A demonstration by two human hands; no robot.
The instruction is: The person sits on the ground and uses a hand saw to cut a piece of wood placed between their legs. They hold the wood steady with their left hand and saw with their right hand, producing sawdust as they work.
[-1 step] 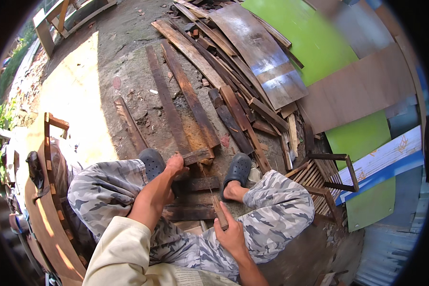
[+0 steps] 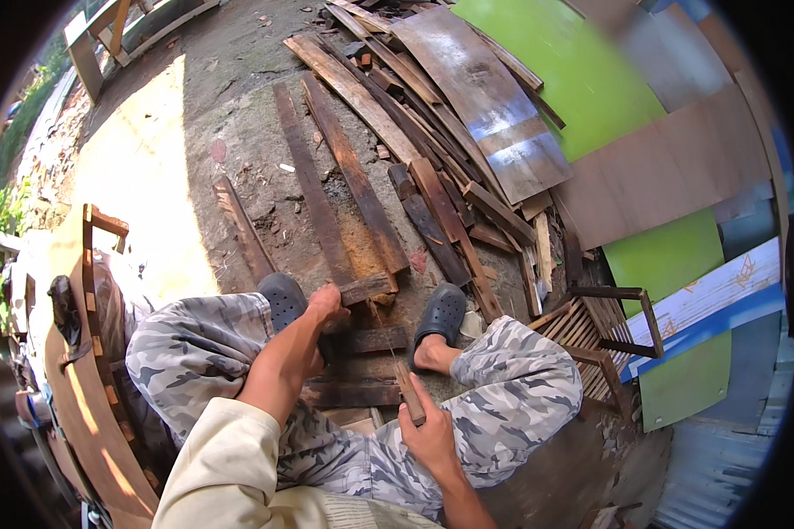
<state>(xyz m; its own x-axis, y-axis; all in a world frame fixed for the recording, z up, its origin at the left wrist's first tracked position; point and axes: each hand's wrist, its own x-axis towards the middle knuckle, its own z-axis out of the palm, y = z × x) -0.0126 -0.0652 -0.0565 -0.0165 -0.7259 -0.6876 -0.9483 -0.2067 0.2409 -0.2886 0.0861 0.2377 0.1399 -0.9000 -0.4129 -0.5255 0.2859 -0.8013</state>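
Note:
My left hand (image 2: 325,305) is closed round the left end of a short, rough wooden piece (image 2: 367,288), which lies across the near ends of long dark boards between my feet. In my right hand (image 2: 430,432) is the wooden handle of what looks like a handsaw (image 2: 410,398). Its thin blade appears edge-on as a narrow line and runs from the handle up to the right part of the wooden piece. Below that piece, two dark wooden blocks lie crosswise, an upper block (image 2: 368,340) and a lower block (image 2: 349,393). How the teeth meet the wood is too small to tell.
Long boards (image 2: 348,163) stretch away ahead on rough ground. A heap of planks (image 2: 397,115) lies beyond to the right, near green panels (image 2: 556,79). A slatted wooden frame (image 2: 591,339) stands by my right knee, and a curved wooden piece (image 2: 93,388) stands at left.

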